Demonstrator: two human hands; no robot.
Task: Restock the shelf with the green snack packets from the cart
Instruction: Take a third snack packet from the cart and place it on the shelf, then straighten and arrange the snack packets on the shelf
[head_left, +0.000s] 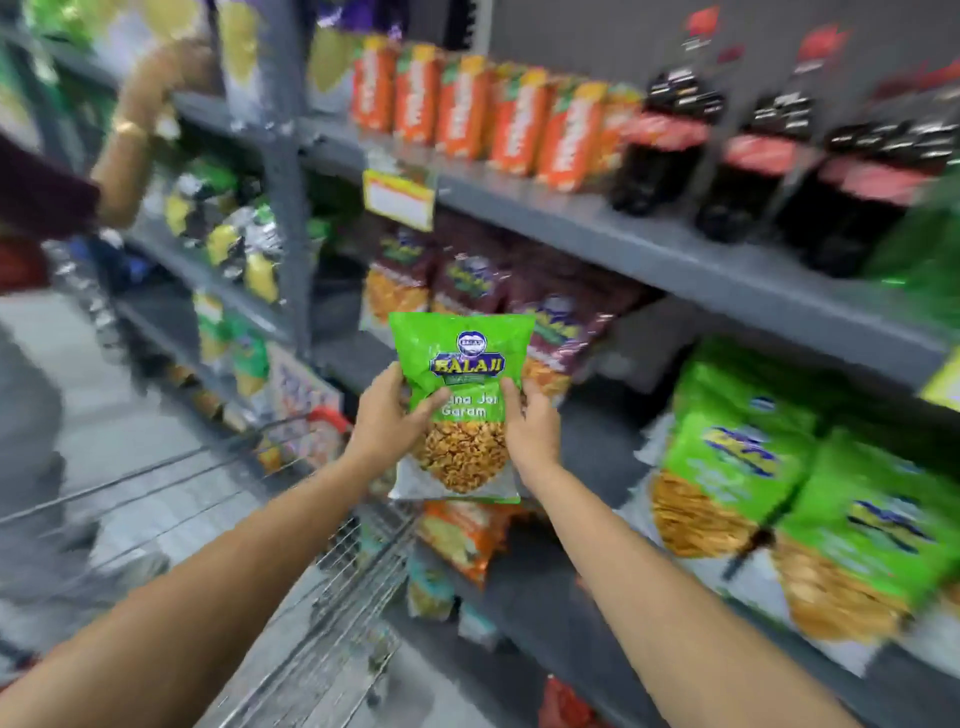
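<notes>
Your fingers (511, 397) were curled round the two side edges of one green snack packet (460, 374), thumbs on its printed front, so both your left hand (389, 415) and your right hand (530, 423) were closed on it and nothing else. You held the packet upright, front toward you, in the air above the near corner of the wire cart (332, 566) and just in front of the shelf (675, 260). By my judgement you were in the carrying step: the packet was out of the cart but not yet set down. The next move called for swinging it to your right, toward the row of matching green packets (779, 467) that leaned on the lower tier, and standing it at the left end of that row, where a dark gap showed beside them. The maroon packets (467, 280) directly behind your hands sat on the same tier, so you needed to keep the green one from landing among them. Orange cartons (467, 104) and dark bottles (753, 156) filled the tier above, and its front edge overhung the gap, so you needed to enter low. An orange bag (462, 540) sat just under your hands and could have been knocked. Another person's arm (140, 130) reached into the shelving on your far left, well apart from your path. The view was blurred at its edges, so I could not tell how deep the gap ran.
</notes>
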